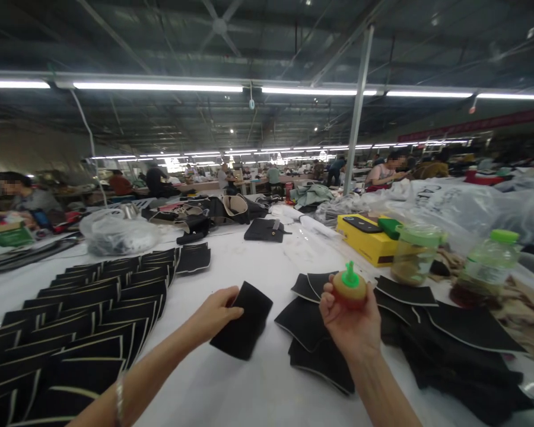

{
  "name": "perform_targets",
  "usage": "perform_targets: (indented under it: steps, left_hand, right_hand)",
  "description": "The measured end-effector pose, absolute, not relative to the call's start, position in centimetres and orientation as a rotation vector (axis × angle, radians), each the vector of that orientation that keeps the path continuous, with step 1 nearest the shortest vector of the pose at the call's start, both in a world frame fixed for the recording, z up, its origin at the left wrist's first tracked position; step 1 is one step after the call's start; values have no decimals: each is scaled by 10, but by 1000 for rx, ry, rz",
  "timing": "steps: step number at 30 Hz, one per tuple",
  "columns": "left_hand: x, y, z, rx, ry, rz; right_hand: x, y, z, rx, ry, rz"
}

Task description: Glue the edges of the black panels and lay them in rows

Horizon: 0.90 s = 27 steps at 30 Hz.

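A: What do the two hands hold?

B: The left hand [222,312] has its grip closed on the left edge of a black panel [247,323], the thumb lying on the upper face. The right hand [355,331] grasps a round squeeze bottle [347,295], whose green nozzle [350,276] points upward.

A: Where is this panel?

B: It is over the white tabletop [235,394], between two groups of similar pieces. I cannot tell whether its lower edge touches the surface.

A: And what is around them?

B: On the left, many overlapping panels with pale edges [104,292] lie in ordered rows. On the right, loose panels [301,322] lie in a less ordered heap, partly hidden behind the right hand. Beyond this heap stand a yellow box [367,244], a jar with a green lid [412,261] and a plastic bottle with a green cap [489,267]. Farther back, near the middle, lies a flat black pouch [261,231].

A: So how far is the work, in your opinion?

B: I judge it is somewhere in the middle. The rows seem to be the arranged part, and the loose panels the remaining part. On the held panel I cannot make out any liquid, so its step is probably not finished. Whether the panels in the rows have received liquid, I cannot tell.
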State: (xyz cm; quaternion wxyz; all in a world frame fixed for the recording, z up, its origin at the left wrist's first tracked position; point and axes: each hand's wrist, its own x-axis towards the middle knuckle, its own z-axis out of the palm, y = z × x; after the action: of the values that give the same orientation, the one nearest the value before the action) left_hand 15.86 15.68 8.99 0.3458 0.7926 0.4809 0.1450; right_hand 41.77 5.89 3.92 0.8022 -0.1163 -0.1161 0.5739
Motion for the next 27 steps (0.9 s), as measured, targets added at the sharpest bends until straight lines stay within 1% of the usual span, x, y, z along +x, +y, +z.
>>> perform_targets:
  steps: [1,3,5,9,12,16,21,27]
  left_hand:
    - [147,145,98,2196,1391,391]
    - [128,116,102,2389,1698,290]
    - [116,86,88,2439,1850,103]
    - [103,43,38,2351,1772,-225]
    - [91,30,19,2331,1736,-215]
    - [74,28,24,2346,1717,-172]
    - [70,27,31,2376,1595,-172]
    - [70,34,32,2439,1504,-194]
  right_hand:
    - [417,59,39,-244,-255,1232]
    - [414,59,38,-242,-271,1244]
    - [411,60,37,-252,-294,1257]
    - [400,63,32,-316,-351,1280]
    - [389,65,26,-376,-384,1299]
    - [370,65,23,-450,-415,1353]
    - [345,54,32,-495,-495,1425]
    - [333,21,38,-508,-626,1378]
